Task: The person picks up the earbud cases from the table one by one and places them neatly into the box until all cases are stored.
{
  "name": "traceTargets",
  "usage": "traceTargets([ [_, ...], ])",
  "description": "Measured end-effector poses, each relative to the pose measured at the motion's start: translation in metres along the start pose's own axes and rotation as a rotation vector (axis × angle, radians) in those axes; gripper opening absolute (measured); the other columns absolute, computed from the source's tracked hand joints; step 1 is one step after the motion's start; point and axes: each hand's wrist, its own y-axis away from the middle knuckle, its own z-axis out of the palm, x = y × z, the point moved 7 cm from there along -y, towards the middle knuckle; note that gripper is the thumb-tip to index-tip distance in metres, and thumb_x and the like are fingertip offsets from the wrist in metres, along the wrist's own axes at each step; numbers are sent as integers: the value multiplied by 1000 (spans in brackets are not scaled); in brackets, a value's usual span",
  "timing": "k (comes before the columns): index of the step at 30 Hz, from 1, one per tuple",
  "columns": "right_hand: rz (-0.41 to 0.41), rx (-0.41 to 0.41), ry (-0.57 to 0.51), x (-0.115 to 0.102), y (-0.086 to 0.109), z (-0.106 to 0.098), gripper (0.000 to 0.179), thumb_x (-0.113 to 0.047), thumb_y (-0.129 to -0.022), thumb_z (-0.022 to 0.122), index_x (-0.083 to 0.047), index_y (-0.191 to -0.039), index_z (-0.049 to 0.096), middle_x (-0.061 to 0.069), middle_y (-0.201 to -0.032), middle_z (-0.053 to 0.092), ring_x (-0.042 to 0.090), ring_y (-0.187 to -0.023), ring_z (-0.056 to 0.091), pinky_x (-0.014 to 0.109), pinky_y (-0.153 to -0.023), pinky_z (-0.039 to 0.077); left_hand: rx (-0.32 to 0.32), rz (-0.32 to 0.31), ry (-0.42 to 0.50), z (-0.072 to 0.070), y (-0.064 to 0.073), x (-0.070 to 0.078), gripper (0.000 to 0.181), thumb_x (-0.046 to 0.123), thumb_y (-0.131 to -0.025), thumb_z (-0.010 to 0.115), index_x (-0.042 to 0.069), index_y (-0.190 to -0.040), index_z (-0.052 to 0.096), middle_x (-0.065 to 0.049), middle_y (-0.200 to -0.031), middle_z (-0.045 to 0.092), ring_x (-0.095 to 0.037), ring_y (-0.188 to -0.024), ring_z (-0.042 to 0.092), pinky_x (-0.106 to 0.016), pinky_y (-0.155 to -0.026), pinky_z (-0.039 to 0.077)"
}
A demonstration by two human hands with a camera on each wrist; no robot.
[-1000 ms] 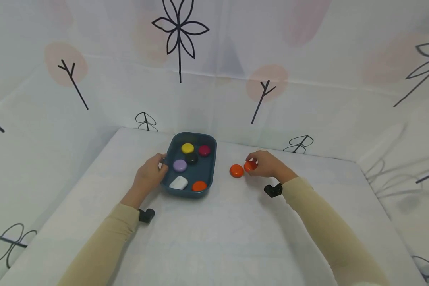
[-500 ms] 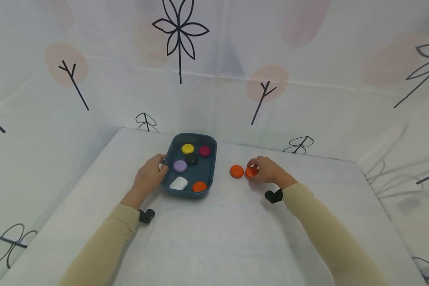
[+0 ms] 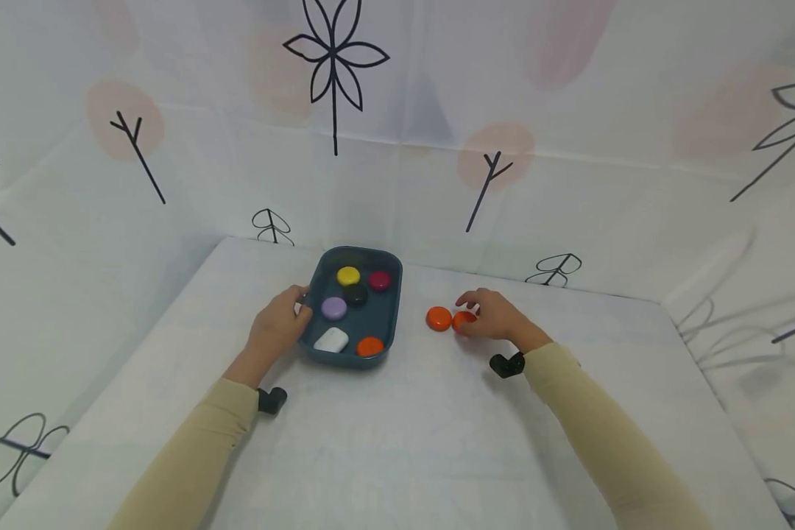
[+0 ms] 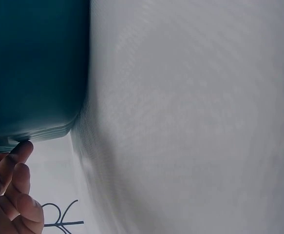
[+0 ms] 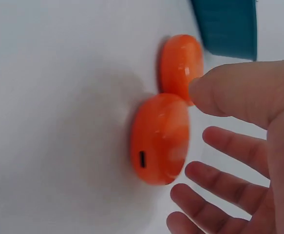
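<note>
My left hand (image 3: 277, 322) grips the left side of a dark teal tray (image 3: 375, 313). In the left wrist view, a fingertip presses up under the tray's lip (image 4: 39, 134). Two round, glossy orange discs lie side by side on the table, right of the tray. My right hand (image 3: 498, 318) is over the right disc (image 3: 461, 322), thumb and fingers spread apart around it. The right wrist view shows this disc (image 5: 161, 141) with a small dark slot in its side, its end against the other disc (image 5: 177, 63). The thumb (image 5: 229, 92) overlaps that farther disc.
Inside the tray lie yellow (image 3: 348, 276), crimson (image 3: 380, 280), black (image 3: 355, 295), lilac (image 3: 334, 308) and orange (image 3: 370, 347) round pieces and a white squarish one (image 3: 332, 340). The white tabletop (image 3: 397, 442) meets a patterned cloth backdrop (image 3: 411, 199) just behind the tray.
The right hand's disc, pinched and slightly higher earlier, has come down beside the other disc. The right fingers have spread and let go of it. The left hand and tray stay put.
</note>
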Motion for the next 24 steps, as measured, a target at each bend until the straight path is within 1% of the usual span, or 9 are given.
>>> traceTargets([
  [6,-28,33,-44,-10,1,-9,40,-28,-74,61,-12,-111,57,7,-107,55,25,-98,49,36,-76,45,-2,5,8,-2,1,2,43,27,-85,41,10,-125,44,-8,-111,57,-20,-87,52,-38,-74,44],
  [9,-71,59,-65,-19,0,-12,38,-25,-75,62,-11,-110,58,8,-108,56,26,-98,50,36,-77,45,-5,2,13,-2,1,2,43,27,-85,41,10,-125,44,-8,-112,57,-20,-88,53,-39,-74,44],
  [14,-177,85,-82,-38,-1,-15,36,-25,-76,63,-13,-109,58,6,-108,57,25,-98,51,37,-80,44,-6,1,5,-1,1,1,44,28,-85,40,11,-126,43,-9,-113,56,-21,-90,53,-40,-77,44],
  [20,-232,83,-76,-61,-6,-16,36,-27,-75,63,-17,-109,58,-4,-105,56,24,-98,52,35,-81,44,5,4,-4,-1,1,1,44,26,-85,40,10,-126,42,-9,-113,56,-22,-92,53,-41,-79,43],
  [24,-282,74,-79,-77,-9,-17,37,-29,-74,63,-17,-109,58,-4,-105,57,24,-98,53,34,-82,44,7,2,-4,0,1,1,44,25,-85,41,10,-126,43,-9,-111,57,-21,-90,53,-41,-77,43],
])
